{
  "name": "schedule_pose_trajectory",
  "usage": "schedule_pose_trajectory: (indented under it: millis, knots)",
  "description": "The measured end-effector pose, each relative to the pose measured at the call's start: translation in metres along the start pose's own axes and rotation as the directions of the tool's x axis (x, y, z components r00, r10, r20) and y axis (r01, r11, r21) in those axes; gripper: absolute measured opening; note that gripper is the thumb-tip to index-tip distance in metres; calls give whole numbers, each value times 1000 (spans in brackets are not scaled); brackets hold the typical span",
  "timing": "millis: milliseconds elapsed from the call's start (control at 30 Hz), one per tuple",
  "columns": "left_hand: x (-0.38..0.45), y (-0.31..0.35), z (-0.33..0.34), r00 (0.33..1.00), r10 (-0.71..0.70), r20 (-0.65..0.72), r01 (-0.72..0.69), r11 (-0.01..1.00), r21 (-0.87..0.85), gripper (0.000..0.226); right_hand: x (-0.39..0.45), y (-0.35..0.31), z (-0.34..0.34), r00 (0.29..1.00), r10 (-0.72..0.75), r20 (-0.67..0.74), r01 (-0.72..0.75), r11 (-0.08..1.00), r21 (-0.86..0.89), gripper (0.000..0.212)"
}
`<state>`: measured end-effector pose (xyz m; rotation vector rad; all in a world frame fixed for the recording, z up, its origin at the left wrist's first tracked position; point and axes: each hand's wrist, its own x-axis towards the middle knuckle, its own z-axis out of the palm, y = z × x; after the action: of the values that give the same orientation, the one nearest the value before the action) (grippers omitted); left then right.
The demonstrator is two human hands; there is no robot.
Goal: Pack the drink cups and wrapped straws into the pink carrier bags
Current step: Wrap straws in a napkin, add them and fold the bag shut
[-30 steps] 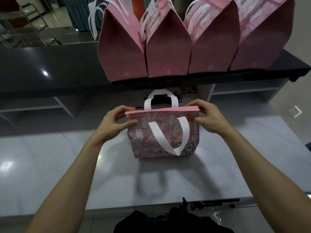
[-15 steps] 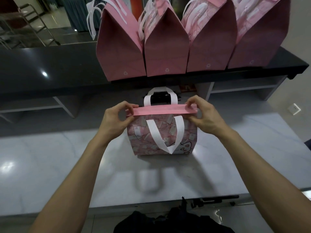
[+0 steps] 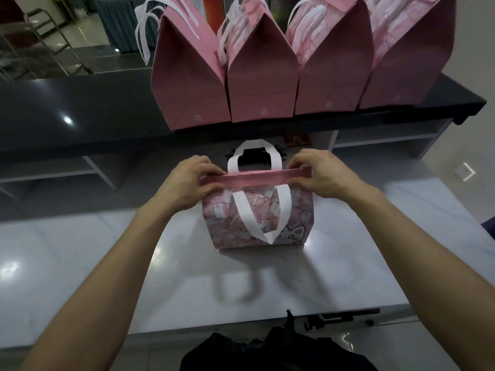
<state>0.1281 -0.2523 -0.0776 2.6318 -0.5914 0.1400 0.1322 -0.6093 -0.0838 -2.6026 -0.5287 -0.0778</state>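
A pink carrier bag [image 3: 257,212] printed with pale cards and a cartoon bunny stands upright on the grey marble-look worktop [image 3: 80,263], near its middle and directly in front of the person. Its top is folded flat into a plain pink band [image 3: 254,177] that runs across the whole width, so the mouth is closed and nothing inside can be seen; whether it holds cups or straws cannot be told. The left hand [image 3: 187,183] pinches the left end of that band, thumb on the near face and fingers curled over the far side. The right hand [image 3: 321,175] pinches the right end in the same way, fingers bent over the top edge. One white handle [image 3: 254,153] stands up in a loop behind the band, between the two hands, while the other white handle [image 3: 263,212] hangs down the printed front of the bag. On the black raised counter [image 3: 80,108] beyond the worktop, four more pink carrier bags [image 3: 262,76] stand side by side, touching one another, their plain gusset ends facing the camera and their tops drawn to a peak; their contents are likewise hidden. White handles droop from the upper edges of these bags. A dark bundle [image 3: 267,352] lies below the near edge of the worktop.
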Motion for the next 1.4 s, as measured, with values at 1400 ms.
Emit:
schedule_pose_trajectory:
  millis: [1400]
  knots:
    - [13, -10, 10, 990, 123, 71, -134, 977, 169, 8, 1, -48, -13, 996, -52, 71, 68, 967, -246, 20]
